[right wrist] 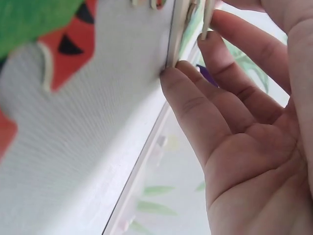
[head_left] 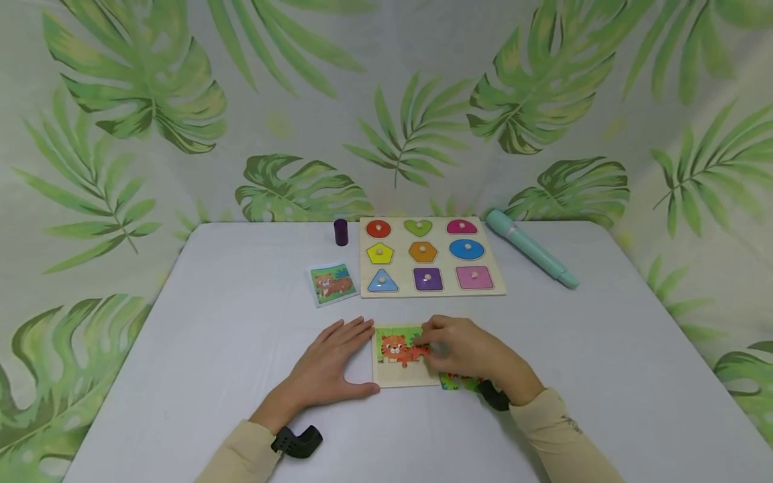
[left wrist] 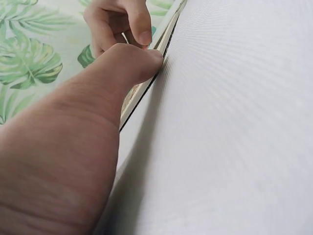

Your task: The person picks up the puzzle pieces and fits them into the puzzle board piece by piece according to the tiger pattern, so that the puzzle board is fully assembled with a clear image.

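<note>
A square wooden puzzle board (head_left: 401, 377) with a tiger picture lies on the table. My left hand (head_left: 332, 365) rests along its left side, fairly straight fingers at the upper corner and thumb at the lower one. Over the board's right part, my right hand (head_left: 461, 345) pinches a thin puzzle piece (right wrist: 209, 18) between thumb and fingertips. In the right wrist view, its other fingertips touch the board's edge. Loose puzzle pieces (head_left: 460, 382) in green and red lie under the right wrist. The pinched piece's face is mostly hidden by the fingers.
Behind the hands lies a shape board (head_left: 401, 268) with knobbed coloured pieces. To its left are a tiger picture card (head_left: 333, 284) and a dark purple cylinder (head_left: 341, 233). A teal pen-shaped object (head_left: 531, 249) lies at the back right. A leaf-print cloth (head_left: 423, 40) hangs behind the table.
</note>
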Tool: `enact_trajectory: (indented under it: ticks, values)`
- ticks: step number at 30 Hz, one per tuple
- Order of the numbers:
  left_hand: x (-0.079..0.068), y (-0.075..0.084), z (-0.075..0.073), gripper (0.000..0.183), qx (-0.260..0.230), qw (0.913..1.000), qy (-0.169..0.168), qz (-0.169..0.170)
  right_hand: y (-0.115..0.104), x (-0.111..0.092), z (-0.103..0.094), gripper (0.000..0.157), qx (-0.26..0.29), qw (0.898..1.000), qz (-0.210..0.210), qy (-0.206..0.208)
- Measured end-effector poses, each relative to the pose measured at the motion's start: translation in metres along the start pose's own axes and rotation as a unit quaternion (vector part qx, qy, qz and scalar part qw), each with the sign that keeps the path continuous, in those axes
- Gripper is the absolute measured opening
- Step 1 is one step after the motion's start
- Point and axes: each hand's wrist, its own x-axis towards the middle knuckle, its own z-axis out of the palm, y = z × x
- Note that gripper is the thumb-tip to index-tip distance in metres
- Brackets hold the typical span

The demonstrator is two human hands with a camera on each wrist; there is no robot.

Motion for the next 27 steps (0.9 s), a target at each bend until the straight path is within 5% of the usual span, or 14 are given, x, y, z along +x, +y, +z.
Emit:
enact_trajectory:
  ticks: [27]
  values:
    - [-0.0003, -0.0029, 0.0011, 0.099, -0.005, 1.0000, -0.006, -0.004, 0.0017, -0.0014, 0.0025, 0.033, -0.006, 0.999, 0.003, -0.047]
